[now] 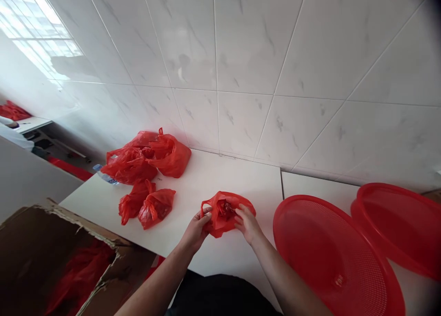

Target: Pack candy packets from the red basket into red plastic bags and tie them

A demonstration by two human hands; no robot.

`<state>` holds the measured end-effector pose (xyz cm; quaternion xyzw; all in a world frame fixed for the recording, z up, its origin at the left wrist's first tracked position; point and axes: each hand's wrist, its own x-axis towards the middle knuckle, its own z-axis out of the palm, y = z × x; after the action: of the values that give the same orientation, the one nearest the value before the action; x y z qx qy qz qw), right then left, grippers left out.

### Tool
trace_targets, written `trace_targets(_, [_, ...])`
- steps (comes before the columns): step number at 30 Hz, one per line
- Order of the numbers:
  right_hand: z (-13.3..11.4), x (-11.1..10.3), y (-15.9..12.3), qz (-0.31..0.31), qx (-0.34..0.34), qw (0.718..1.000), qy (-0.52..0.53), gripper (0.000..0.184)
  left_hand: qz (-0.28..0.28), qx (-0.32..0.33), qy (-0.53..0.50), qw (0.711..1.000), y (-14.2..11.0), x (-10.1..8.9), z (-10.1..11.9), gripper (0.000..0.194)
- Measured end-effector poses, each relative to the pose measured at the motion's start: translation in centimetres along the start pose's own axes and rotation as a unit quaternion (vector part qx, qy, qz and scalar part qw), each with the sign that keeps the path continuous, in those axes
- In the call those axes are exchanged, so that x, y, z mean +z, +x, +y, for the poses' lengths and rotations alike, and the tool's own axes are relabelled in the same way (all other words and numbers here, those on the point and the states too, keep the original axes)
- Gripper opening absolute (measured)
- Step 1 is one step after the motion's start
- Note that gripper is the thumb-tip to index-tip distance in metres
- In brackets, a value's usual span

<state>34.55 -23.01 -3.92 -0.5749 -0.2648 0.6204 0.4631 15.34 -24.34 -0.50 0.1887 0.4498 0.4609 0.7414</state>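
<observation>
A red plastic bag [220, 222] rests on the white table in front of me, its mouth facing up. Dark red contents show inside the opening, too small to name. My left hand [200, 225] pinches the bag's left side by a handle loop. On the opposite side, my right hand [247, 223] has its fingers curled over the rim, thumb and fingertips at the opening. To the left lie two smaller tied red bags [156, 208], and behind them a cluster of fuller red bags [172, 155].
Two red plastic baskets [324, 261] stand on the right. A torn-edged cardboard box [20, 242] with red bags inside is at lower left. A clear plastic bottle [106, 175] lies by the bag cluster. A tiled wall [241, 123] backs the white table [255, 178]. Part of a person shows far left.
</observation>
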Motion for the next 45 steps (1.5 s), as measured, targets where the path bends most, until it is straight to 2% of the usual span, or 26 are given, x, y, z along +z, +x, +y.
trace_targets(3, [0.1, -2.0, -0.8, 0.090, -0.055, 0.986, -0.129, 0.040, 0.005, 0.017, -0.012, 1.000, 0.5, -0.9, 0.3, 0.041])
trace_targets(6, [0.6, -3.2, -0.9, 0.163, -0.143, 0.944, -0.247, 0.052, 0.005, 0.031, -0.009, 0.999, 0.9, -1.4, 0.7, 0.039])
trace_targets(10, [1.1, -3.2, 0.5, 0.207, -0.140, 0.919, -0.305, 0.077, 0.020, 0.031, -0.007, 0.999, 0.9, -1.5, 1.2, 0.039])
trace_targets(12, [0.7, -3.2, 1.6, 0.223, -0.123, 0.906, -0.338, 0.080, 0.027, 0.031, -0.007, 0.999, 0.6, -1.3, 1.5, 0.041])
trace_targets(14, [-0.2, -3.4, 2.6, 0.209, -0.113, 0.896, -0.375, 0.067, 0.034, 0.032, -0.002, 0.999, 0.4, -1.1, 1.7, 0.044])
trace_targets(17, [-2.7, -3.4, 3.3, 0.151, -0.121, 0.894, -0.403, 0.024, 0.058, 0.042, 0.001, 0.997, 0.3, -0.8, 2.3, 0.047])
trace_targets(18, [-3.9, -3.2, 3.2, 0.138, -0.128, 0.895, -0.404, 0.016, 0.068, 0.051, -0.002, 0.996, 0.4, -0.8, 2.6, 0.047])
trace_targets(21, [-7.9, -2.0, 1.9, 0.088, -0.180, 0.908, -0.368, 0.024, 0.080, 0.087, -0.007, 0.993, 0.8, -0.8, 3.8, 0.045])
trace_targets(23, [-10.4, -1.0, 0.5, 0.008, -0.226, 0.929, -0.294, 0.027, 0.073, 0.113, -0.005, 0.991, 0.9, -0.8, 4.6, 0.042])
trace_targets(25, [-12.2, -0.2, -0.7, -0.073, -0.243, 0.940, -0.230, 0.026, 0.065, 0.137, 0.003, 0.988, 0.9, -0.7, 5.4, 0.038])
trace_targets(27, [-13.1, 0.0, -1.3, -0.084, -0.243, 0.942, -0.216, 0.027, 0.069, 0.161, 0.024, 0.984, 0.6, -0.2, 6.1, 0.032])
trace_targets(30, [-13.1, -0.2, -1.6, -0.030, -0.233, 0.949, -0.213, 0.027, 0.085, 0.193, 0.087, 0.974, -0.4, 0.8, 6.9, 0.028])
trace_targets(32, [-12.7, -0.5, -1.7, -0.025, -0.216, 0.959, -0.180, 0.027, 0.091, 0.225, 0.150, 0.959, -1.2, 1.7, 7.4, 0.026])
trace_targets(36, [-12.0, -1.0, -1.5, -0.035, -0.195, 0.978, -0.068, 0.025, 0.118, 0.307, 0.260, 0.908, -2.7, 3.5, 8.7, 0.019])
trace_targets(41, [-11.6, -1.4, -1.1, 0.001, -0.183, 0.983, -0.004, 0.025, 0.129, 0.375, 0.342, 0.852, -4.2, 5.7, 9.7, 0.010])
trace_targets(43, [-11.6, -1.2, -1.7, -0.033, -0.179, 0.983, 0.035, 0.026, 0.108, 0.388, 0.372, 0.837, -4.7, 6.6, 9.8, 0.009])
trace_targets(45, [-11.5, -0.6, -2.7, -0.098, -0.155, 0.981, 0.057, 0.028, 0.077, 0.385, 0.395, 0.831, -5.0, 7.4, 9.6, 0.008])
